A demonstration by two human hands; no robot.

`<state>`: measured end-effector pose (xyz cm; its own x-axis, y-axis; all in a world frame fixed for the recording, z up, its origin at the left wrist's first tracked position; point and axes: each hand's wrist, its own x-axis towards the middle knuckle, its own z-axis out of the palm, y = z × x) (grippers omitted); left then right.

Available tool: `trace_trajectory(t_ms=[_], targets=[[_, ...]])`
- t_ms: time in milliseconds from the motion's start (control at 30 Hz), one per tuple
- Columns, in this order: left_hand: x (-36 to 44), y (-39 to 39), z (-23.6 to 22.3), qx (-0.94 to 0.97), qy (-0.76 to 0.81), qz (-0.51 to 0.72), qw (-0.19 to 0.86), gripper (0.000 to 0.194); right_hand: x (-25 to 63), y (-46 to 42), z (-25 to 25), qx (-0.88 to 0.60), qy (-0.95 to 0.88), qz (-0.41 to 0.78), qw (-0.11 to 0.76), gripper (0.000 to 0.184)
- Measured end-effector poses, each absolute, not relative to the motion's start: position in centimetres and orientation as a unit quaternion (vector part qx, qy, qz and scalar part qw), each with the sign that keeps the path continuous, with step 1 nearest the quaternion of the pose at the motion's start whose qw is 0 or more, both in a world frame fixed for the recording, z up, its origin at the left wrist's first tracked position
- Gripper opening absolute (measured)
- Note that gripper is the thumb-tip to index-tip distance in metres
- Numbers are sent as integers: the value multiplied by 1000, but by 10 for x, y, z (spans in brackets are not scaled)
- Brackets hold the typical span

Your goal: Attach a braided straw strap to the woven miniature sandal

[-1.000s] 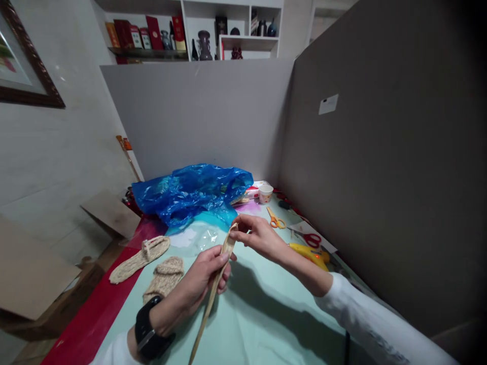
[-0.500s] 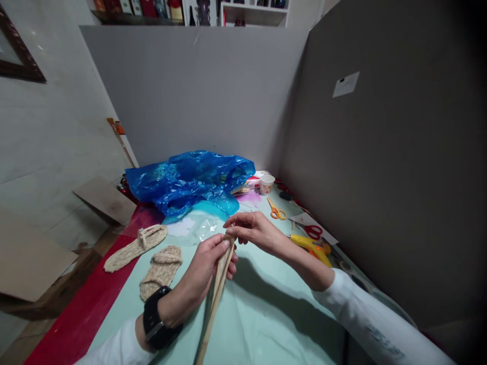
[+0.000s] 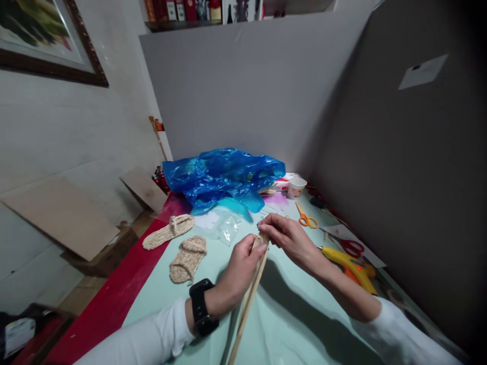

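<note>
Long, flat, tan strip [image 3: 250, 299] — held above the pale-green-covered table [image 3: 158, 291]; upper end pinched by both left hand [image 3: 239, 268] and right hand [image 3: 288, 237]; probably light, pliable — best gripped there.

Left hand [image 3: 241, 267]: grips tan strip [image 3: 248, 304]
Right hand [image 3: 288, 237]: at strip's upper end
Blue plastic [image 3: 224, 177]: crumpled beyond them

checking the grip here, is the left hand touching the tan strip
Touching. The head view shows the left hand pinching the tan strip near its upper end, the thumb pressed against it.
</note>
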<state>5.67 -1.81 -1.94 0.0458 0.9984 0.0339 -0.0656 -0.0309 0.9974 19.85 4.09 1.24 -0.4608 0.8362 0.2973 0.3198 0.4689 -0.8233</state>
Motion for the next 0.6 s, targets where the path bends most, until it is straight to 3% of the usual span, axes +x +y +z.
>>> trace_trajectory(t_ms=[167, 400, 600], targets=[[54, -19, -22, 530, 482, 518, 467, 28, 196, 47, 4, -395, -763, 343, 380, 25], [54, -24, -29, 540, 493, 468, 495, 22, 207, 77, 1, -445, -714, 293, 454, 25], [52, -36, -18, 556, 492, 416, 525, 29, 226, 85, 8, -474, -686, 211, 509, 27]])
